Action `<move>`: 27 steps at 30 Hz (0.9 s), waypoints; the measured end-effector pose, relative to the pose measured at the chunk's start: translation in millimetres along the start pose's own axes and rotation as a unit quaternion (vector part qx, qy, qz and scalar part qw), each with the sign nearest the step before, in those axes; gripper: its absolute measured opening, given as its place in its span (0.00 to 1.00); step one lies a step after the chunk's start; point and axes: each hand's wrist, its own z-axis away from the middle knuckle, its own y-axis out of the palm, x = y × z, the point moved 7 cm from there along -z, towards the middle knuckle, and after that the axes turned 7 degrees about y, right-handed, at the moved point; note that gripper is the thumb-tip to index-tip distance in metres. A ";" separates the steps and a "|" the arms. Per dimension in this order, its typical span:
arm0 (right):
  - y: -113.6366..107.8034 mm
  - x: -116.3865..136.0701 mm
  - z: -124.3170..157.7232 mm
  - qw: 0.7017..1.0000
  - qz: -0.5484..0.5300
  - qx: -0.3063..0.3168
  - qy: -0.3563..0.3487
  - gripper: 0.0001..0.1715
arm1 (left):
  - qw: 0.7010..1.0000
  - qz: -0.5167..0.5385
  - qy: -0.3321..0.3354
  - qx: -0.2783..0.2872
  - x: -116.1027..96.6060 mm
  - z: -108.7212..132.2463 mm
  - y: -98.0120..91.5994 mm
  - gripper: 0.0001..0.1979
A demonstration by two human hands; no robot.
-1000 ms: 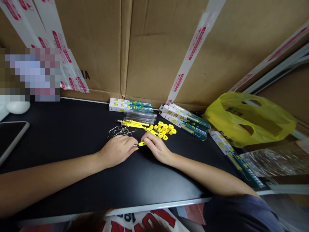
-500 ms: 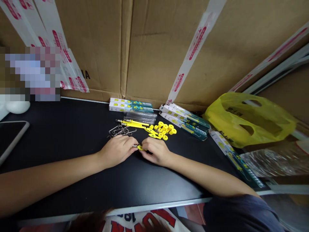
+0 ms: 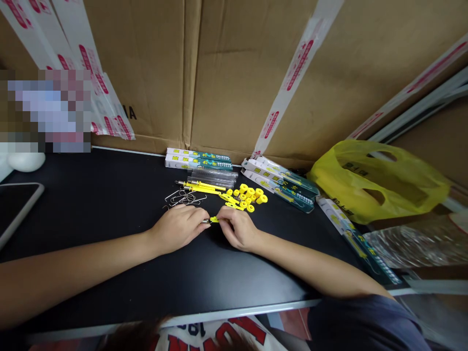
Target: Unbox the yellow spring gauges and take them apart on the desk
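Observation:
My left hand [image 3: 182, 225] is closed on a small metal spring [image 3: 205, 221], whose end sticks out past the fingertips. My right hand [image 3: 238, 227] pinches a yellow plastic piece [image 3: 214, 220] that meets the spring's end. Whether the two are hooked together is too small to tell. Just beyond my left hand lies a tangle of metal hooks [image 3: 185, 197]. Past both hands are yellow rods with springs on their ends [image 3: 204, 187], clear plastic tubes [image 3: 214, 177], and several yellow caps [image 3: 250, 193] with flat yellow pieces [image 3: 231, 201].
Printed spring-scale boxes [image 3: 199, 162] lie along the cardboard wall [image 3: 226, 73], with more boxes [image 3: 280, 184] at the right. A yellow plastic bag [image 3: 380, 180] and clear plastic packaging [image 3: 420, 241] fill the right side. A phone or tablet [image 3: 18, 209] lies at the left edge.
My right hand has shifted and turned slightly, its fingers now holding the yellow piece farther from the left hand, so more of the piece shows. The left hand stays nearly still.

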 end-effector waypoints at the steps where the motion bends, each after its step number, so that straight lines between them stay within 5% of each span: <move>1: 0.6 -0.1 -0.2 1.000 0.002 0.003 0.002 0.12 | 1.000 0.002 -0.001 0.000 -0.1 -0.2 -0.5 0.14; 13: 1.5 -4.2 1.2 0.999 0.037 -0.015 0.020 0.08 | 0.999 0.028 -0.022 -0.004 2.9 0.3 -1.3 0.09; 21: 5.5 11.0 0.8 0.995 0.087 0.022 -0.045 0.05 | 0.999 0.005 -0.017 -0.029 4.0 3.6 -0.5 0.08; 27: 11.6 -5.2 3.8 0.991 -0.034 0.089 0.091 0.02 | 1.000 -0.012 -0.007 -0.012 4.6 4.1 2.7 0.09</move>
